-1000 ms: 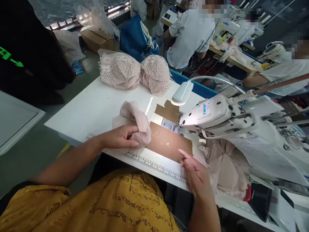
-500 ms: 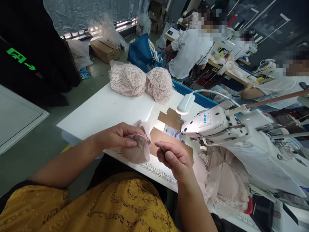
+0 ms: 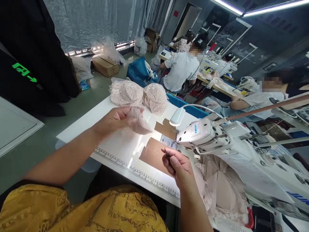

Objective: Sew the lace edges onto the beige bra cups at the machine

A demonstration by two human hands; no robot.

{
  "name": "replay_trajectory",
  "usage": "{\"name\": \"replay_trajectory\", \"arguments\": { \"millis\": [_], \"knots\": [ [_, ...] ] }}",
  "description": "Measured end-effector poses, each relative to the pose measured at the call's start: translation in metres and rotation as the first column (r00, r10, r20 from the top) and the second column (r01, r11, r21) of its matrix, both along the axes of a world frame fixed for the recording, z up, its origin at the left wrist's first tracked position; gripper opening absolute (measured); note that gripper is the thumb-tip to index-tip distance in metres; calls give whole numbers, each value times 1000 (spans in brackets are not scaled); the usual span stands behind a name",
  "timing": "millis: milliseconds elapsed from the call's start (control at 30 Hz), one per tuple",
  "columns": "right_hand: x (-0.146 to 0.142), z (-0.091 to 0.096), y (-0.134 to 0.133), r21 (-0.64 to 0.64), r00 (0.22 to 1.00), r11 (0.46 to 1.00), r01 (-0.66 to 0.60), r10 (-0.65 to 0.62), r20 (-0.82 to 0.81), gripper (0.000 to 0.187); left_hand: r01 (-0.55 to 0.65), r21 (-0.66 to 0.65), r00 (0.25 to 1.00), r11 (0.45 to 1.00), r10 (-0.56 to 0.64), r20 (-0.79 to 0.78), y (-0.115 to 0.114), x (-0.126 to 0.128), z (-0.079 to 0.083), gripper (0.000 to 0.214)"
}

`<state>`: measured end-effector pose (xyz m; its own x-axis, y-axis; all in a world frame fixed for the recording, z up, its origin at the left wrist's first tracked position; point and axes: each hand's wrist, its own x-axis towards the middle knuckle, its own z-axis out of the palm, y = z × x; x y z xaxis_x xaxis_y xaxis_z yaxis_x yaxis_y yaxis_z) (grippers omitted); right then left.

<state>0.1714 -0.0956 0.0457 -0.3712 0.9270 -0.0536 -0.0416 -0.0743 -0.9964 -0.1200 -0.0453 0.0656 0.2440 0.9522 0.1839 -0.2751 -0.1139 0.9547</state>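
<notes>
The white table (image 3: 118, 145) had its left corner jutting over the grey floor (image 3: 84, 98). The left hand (image 3: 116, 117), over the table's left half, was closed in a pinch on a thin, sheer, pale-pink piece of fabric (image 3: 138, 124). That piece stood out from the fingers over the middle of the table. Two rounded, pale-pink lace bundles (image 3: 126, 92) sat side by side behind it at the far edge. Bare white surface ran from beneath the left hand to the black ruler markings (image 3: 135, 172) along the near edge, leaving room up to a flat brown sheet (image 3: 153, 153). The right hand (image 3: 178, 164) was folded around a small, dark, slender tool (image 3: 168, 156), its tip upward, above that sheet's right part, well apart from the left. A white oblong lamp (image 3: 177, 116) hung near the far edge. The white sewing machine (image 3: 202, 133) filled the table's right part, narrowing the room beside the right hand, with heaped beige fabric (image 3: 219, 180) just beyond the right wrist.
</notes>
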Motion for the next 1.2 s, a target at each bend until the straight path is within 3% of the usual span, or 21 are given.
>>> {"name": "replay_trajectory", "arguments": {
  "millis": [133,200,300,600,733,800,867,933,967,1033,1100,1167,1200],
  "knots": [
    [-13,4,7,-64,997,997,-36,40,73,37,178,-38,944,983,-182,-275,2,6,-25,45],
    [-22,5,15,-131,989,990,-61,78,125,40,272,-72,907,960,-281,-314,0,9,-39,51],
    [-37,3,27,-226,985,972,-59,94,148,43,304,-114,885,946,-325,-332,-3,11,-50,57],
    [-63,-7,41,-235,988,960,-150,155,1,32,464,-76,861,882,-470,-197,-8,16,-43,48],
    [-66,-8,39,-184,989,971,-151,147,-35,32,453,-59,868,890,-455,-199,-11,20,-47,53],
    [-55,-11,33,-154,993,982,-108,113,27,35,425,-78,873,902,-431,-228,-15,21,-49,58],
    [-32,-17,23,-82,982,997,-9,24,188,39,416,-115,868,902,-432,-244,-20,22,-47,48],
    [4,-29,11,95,901,993,71,-105,421,38,416,-129,869,900,-436,-235,-26,22,-43,31],
    [26,-36,5,205,824,976,73,-175,538,37,413,-124,875,902,-431,-220,-29,22,-41,28],
    [70,-51,-7,424,599,902,78,-383,704,36,404,-101,889,909,-417,-188,-34,24,-37,27],
    [106,-62,-17,568,388,821,55,-541,746,36,418,-71,889,906,-423,-176,-38,32,-33,27],
    [120,-64,-26,633,348,768,99,-623,701,35,459,-10,871,888,-452,-191,-43,46,-31,27],
    [118,-61,-30,636,404,756,153,-636,658,34,475,32,863,880,-458,-215,-45,56,-30,27]
  ]
}}
